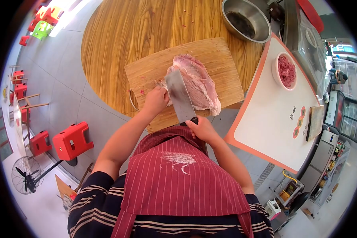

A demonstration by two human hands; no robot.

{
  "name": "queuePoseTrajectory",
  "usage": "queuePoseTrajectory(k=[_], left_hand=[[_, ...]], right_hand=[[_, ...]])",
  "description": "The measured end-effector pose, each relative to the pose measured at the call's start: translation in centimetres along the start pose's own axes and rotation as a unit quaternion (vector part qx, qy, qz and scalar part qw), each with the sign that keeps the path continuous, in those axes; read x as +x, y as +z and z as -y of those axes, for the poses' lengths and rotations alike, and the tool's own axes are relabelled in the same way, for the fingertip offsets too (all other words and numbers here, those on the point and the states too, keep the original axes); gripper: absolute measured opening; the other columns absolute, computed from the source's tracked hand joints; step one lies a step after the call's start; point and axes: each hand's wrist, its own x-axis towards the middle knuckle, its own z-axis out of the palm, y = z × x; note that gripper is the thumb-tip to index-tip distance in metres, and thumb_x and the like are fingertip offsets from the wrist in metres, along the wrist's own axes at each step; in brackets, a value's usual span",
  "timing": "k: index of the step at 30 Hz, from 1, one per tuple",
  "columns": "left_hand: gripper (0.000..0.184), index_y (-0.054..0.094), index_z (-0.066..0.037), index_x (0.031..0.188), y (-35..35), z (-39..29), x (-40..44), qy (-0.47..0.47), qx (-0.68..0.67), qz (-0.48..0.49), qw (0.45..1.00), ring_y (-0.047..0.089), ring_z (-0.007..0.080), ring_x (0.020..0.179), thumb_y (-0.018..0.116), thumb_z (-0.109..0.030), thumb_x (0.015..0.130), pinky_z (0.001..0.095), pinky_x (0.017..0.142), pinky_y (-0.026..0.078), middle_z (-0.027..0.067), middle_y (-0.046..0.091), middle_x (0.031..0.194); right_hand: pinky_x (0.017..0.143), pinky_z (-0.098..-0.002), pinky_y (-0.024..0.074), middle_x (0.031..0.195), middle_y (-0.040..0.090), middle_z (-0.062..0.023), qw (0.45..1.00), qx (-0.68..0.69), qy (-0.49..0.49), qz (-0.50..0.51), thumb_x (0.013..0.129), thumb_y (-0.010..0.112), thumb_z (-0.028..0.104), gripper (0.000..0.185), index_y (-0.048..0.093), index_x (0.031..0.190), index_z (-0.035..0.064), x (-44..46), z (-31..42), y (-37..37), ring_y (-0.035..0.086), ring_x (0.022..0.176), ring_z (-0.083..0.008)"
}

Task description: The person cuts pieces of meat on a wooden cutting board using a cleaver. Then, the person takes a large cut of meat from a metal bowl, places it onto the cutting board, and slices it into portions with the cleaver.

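Observation:
A slab of raw meat (201,85), pink with pale fat, lies on a wooden cutting board (226,75). My right hand (202,129) is wrapped round the black handle of a cleaver (180,95). Its broad blade lies over the left part of the slab, pointing away from me. To the left of the blade, my left hand (157,99) is closed on the meat's left edge, with its fingertips partly hidden. Small meat scraps are scattered on the board nearby.
The board rests on a round wooden table (111,51). Behind it stands a metal bowl (246,20). At right, a white, orange-edged table (265,119) carries a bowl of minced meat (286,71). Red stools (72,139) and a fan (27,175) stand left.

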Motion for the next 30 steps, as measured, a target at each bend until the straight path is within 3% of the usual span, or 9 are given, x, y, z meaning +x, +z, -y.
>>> queuePoseTrajectory(k=[6,8,15,17,21,23,27,29,30], left_hand=[[0.004,0.057,-0.002,0.067,-0.2,0.7,-0.3,0.007,-0.056,-0.012,0.998,0.055,0.0308,0.065,0.056,-0.005,0.069,0.0382,0.057,0.043,0.014,0.055,0.067],[0.005,0.057,-0.001,0.068,-0.5,1.0,-0.2,-0.031,-0.064,-0.021,0.997,0.055,0.0271,0.061,0.058,-0.006,0.069,0.0357,0.055,0.043,0.0129,0.055,0.067],[0.005,0.059,-0.001,0.072,-1.8,1.0,-1.6,-0.062,-0.121,0.018,0.991,0.052,0.0194,0.056,0.058,-0.006,0.072,0.0295,0.052,0.041,0.0106,0.054,0.063],[0.007,0.059,0.0,0.076,-1.8,1.1,-1.9,-0.104,-0.166,0.034,0.98,0.052,0.0132,0.056,0.058,-0.006,0.075,0.0257,0.053,0.04,0.0076,0.055,0.063],[0.01,0.059,0.0,0.081,-3.3,1.7,-1.8,-0.128,-0.185,0.037,0.974,0.05,0.0093,0.057,0.057,-0.01,0.079,0.0237,0.053,0.04,0.0046,0.055,0.064],[0.013,0.06,0.001,0.084,-3.4,3.2,-1.9,-0.246,-0.279,0.028,0.928,0.051,0.0091,0.057,0.057,-0.012,0.081,0.0229,0.053,0.04,0.0031,0.055,0.064],[0.014,0.06,0.0,0.087,-2.4,3.8,-2.5,-0.305,-0.289,0.026,0.907,0.051,0.009,0.058,0.056,-0.012,0.083,0.0218,0.054,0.041,0.0035,0.056,0.063],[0.012,0.059,-0.002,0.089,-2.0,2.9,-2.7,-0.232,-0.152,-0.054,0.959,0.054,0.011,0.059,0.056,-0.011,0.082,0.0231,0.055,0.043,0.0051,0.058,0.07],[0.012,0.059,-0.002,0.089,-2.3,1.9,-2.4,-0.233,-0.153,-0.054,0.959,0.054,0.011,0.059,0.056,-0.011,0.082,0.0231,0.055,0.043,0.0051,0.058,0.07]], right_hand=[[0.043,-0.0265,0.0416,0.056,0.051,-0.0034,0.996,0.073,-0.041,-0.005,0.084,0.055,0.022,0.024,0.049,0.082,-0.0004,4.1,1.0,1.5,0.05,0.045,-0.0115],[0.043,-0.0263,0.0413,0.056,0.051,-0.0034,0.996,0.086,-0.038,-0.004,0.084,0.055,0.023,0.024,0.049,0.083,-0.0004,4.1,1.0,1.5,0.049,0.044,-0.0116],[0.042,-0.026,0.0405,0.056,0.051,-0.004,0.999,0.012,-0.012,0.039,0.085,0.055,0.023,0.024,0.049,0.081,-0.0005,0.8,-1.7,1.3,0.049,0.044,-0.0117],[0.042,-0.026,0.0404,0.056,0.051,-0.0041,0.999,0.017,-0.024,0.038,0.085,0.054,0.023,0.024,0.049,0.081,-0.0005,2.2,-1.0,2.0,0.05,0.044,-0.0117],[0.041,-0.0264,0.0394,0.053,0.049,-0.0037,0.988,0.145,-0.056,-0.018,0.084,0.054,0.022,0.024,0.049,0.078,-0.0001,4.6,1.6,2.6,0.048,0.042,-0.0117],[0.04,-0.0265,0.0387,0.052,0.048,-0.0029,0.976,0.196,-0.08,-0.044,0.084,0.055,0.022,0.025,0.049,0.074,0.0003,4.4,1.8,2.0,0.045,0.041,-0.0114],[0.041,-0.0262,0.0392,0.054,0.049,-0.0034,0.981,0.178,-0.045,-0.066,0.084,0.055,0.022,0.025,0.049,0.071,0.0014,2.0,1.3,-0.8,0.045,0.042,-0.0108],[0.041,-0.0262,0.0392,0.054,0.049,-0.0032,0.981,0.178,-0.038,-0.071,0.084,0.055,0.022,0.024,0.048,0.072,0.0015,1.3,0.3,-1.4,0.045,0.043,-0.0107],[0.042,-0.0262,0.0392,0.054,0.049,-0.0031,0.98,0.181,-0.032,-0.076,0.084,0.055,0.022,0.024,0.048,0.073,0.0016,1.1,-0.1,-1.5,0.045,0.043,-0.0106]])
